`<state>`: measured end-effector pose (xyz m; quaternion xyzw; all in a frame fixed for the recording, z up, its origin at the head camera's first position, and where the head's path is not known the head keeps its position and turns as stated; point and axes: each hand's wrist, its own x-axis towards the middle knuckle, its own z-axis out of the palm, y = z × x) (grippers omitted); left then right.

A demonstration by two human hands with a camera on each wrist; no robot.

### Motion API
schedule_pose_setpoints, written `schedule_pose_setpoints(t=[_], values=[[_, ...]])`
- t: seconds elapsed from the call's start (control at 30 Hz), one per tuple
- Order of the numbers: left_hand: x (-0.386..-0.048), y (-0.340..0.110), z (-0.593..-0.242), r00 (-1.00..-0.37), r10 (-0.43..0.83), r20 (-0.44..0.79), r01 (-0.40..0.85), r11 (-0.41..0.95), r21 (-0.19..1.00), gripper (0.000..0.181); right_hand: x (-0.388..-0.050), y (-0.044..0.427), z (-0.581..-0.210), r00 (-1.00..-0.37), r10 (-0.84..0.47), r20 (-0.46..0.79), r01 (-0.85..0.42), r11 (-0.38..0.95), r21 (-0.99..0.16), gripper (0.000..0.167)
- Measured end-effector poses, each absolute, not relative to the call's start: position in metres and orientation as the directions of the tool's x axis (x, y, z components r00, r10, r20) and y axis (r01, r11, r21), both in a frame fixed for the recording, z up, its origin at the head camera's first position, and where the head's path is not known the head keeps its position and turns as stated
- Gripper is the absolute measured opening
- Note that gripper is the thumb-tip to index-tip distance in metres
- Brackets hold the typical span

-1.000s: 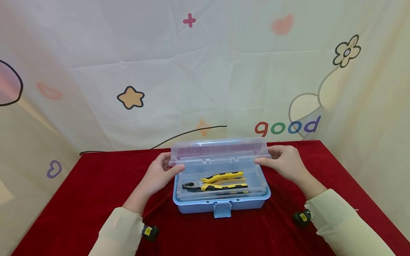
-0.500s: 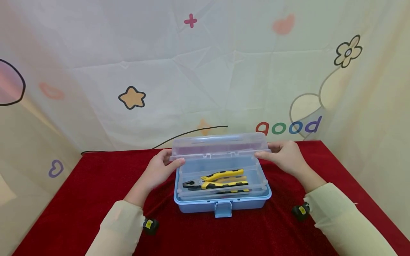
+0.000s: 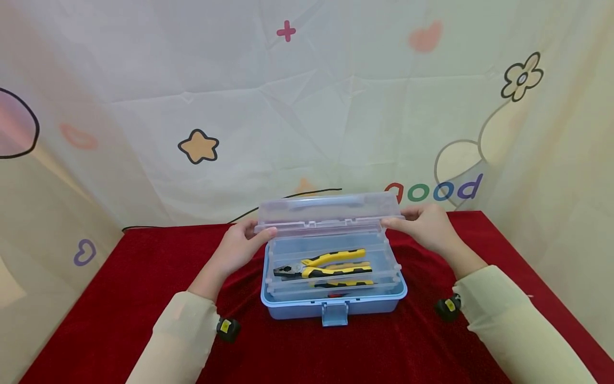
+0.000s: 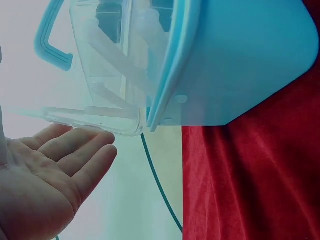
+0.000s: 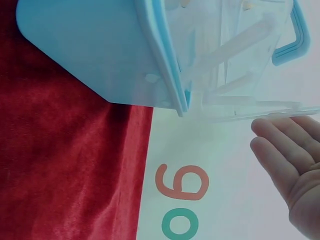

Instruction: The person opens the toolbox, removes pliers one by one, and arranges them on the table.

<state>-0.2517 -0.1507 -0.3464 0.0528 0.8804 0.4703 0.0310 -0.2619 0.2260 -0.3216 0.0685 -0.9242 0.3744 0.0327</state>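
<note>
A light-blue toolbox (image 3: pixel 302 311) sits on the red cloth, its clear plastic lid (image 3: pixel 331 208) swung up and back. My left hand (image 3: pixel 240 246) holds the lid's left corner, thumb in front and fingers behind it. At the opposite corner my right hand (image 3: pixel 429 228) grips the lid the same way. In the wrist views, extended fingers lie along the lid's outer side. Yellow-and-black pliers (image 3: pixel 336 257) rest in a raised clear tray (image 3: pixel 390 271). Below them another yellow-and-black handle (image 3: pixel 352 284) and a bit of red show through the plastic, mostly hidden.
The front latch (image 3: pixel 334 316) hangs down. A blue carry handle (image 4: pixel 47 45) projects from the lid in the wrist views. Red cloth (image 3: pixel 182 261) covers the table, and a printed curtain (image 3: pixel 230 80) hangs right behind it.
Both hands have raised and tilted the lid farther back. The clear trays have lifted with it, carrying the pliers slightly up and exposing the lower handle and red bit. The toolbox base stays put.
</note>
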Motion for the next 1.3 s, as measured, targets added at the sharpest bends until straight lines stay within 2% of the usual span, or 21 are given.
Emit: schedule_pose_setpoints(t=[0.47,1.07,1.3], values=[[-0.258,-0.145,-0.338,-0.996,0.082,-0.036,0.014,0.547,0.837,0.081,-0.271,0.225,-0.314,-0.993,-0.088,0.074,-0.115,0.749,-0.652,0.066],[-0.267,-0.143,-0.338,-0.997,0.027,-0.066,-0.040,0.552,0.833,0.085,-0.280,0.225,-0.309,-0.996,-0.077,0.038,-0.083,0.727,-0.682,0.072],[-0.265,-0.145,-0.339,-0.995,0.057,-0.076,-0.035,0.522,0.852,0.078,-0.284,0.223,-0.306,-0.998,-0.064,0.028,-0.066,0.721,-0.690,0.075]])
